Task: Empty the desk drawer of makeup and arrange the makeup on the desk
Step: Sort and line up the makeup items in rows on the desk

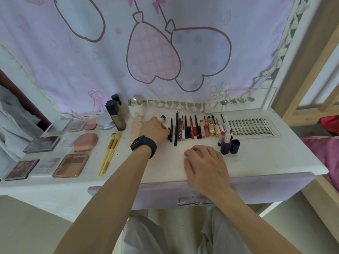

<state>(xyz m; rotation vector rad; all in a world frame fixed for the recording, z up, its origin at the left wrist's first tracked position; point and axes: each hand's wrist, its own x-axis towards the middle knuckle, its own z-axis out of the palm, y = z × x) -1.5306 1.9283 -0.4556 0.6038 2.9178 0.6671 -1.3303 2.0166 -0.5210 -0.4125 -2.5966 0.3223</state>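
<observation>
My left hand (pixel 155 130) reaches far across the white desk (pixel 256 158), black smartwatch (pixel 143 146) on the wrist, fingers curled at the left end of the row of pencils and liners (pixel 185 128); fingertips touch a short black tube (pixel 169 133) there, and a small white-tipped item (pixel 162 118) pokes out past the knuckles, but I cannot tell whether the hand actually clasps either one. My right hand (pixel 205 162) lies palm down near the front edge of the desk, fingers bent, something pale under them, mostly hidden; cannot tell if it is gripped or just covered. Makeup is spread over the desktop: row of pencils, lip tubes and mascaras side by side in the middle, gold tube (pixel 211 126) among them, false-lash tray (pixel 254 126) at the right end of that row. Two dark purple bottles (pixel 230 143) stand just near of the row, right of my right hand. Left of my left hand: peach tube (pixel 135 128) lying flat, white bottle with silver cap (pixel 135 107) behind it, two dark foundation bottles (pixel 115 114) upright, clear powder jar (pixel 105 121). Two yellow-handled brushes (pixel 110 153) lie together, bristles far. Further left, pink compact (pixel 85 142), bronze palette (pixel 71 165), several eyeshadow palettes (pixel 22 169) in rows. Drawer front (pixel 128 195) below the desk edge looks pushed in. Pink cartoon curtain (pixel 146 52) hangs behind.
</observation>
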